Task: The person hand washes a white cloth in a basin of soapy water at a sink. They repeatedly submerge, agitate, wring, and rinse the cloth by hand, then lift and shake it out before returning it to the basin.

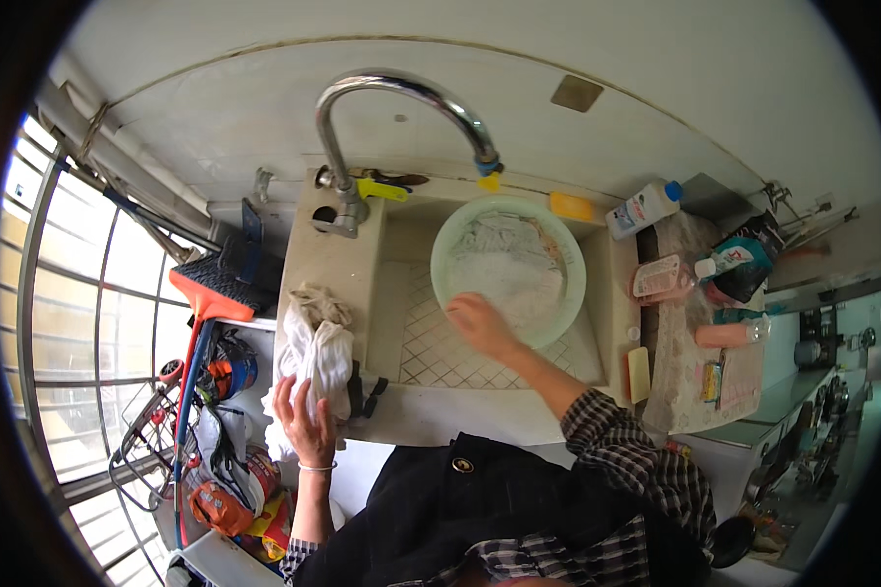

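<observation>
My left hand (305, 422) lies with spread fingers against a heap of white cloth (319, 359) on the left ledge of the sink (470, 414). A greyish-beige cloth (316, 301) tops that heap. My right hand (481, 323), blurred, is over the near-left rim of a pale green plastic basin (581, 282); nothing shows in it, and its fingertips are indistinct. Inside the basin, white fabric (514, 249) lies in cloudy water. The basin stands in the sink, over a ridged washboard surface with a diamond pattern (448, 363).
A chrome faucet (404, 77) arches over the sink. Yellow soap bars (573, 206) (638, 374) lie along its edges. Bottles stand at right, among them a white one with a blue cap (642, 210). At left are an orange broom (209, 290) and a wire cart (143, 440).
</observation>
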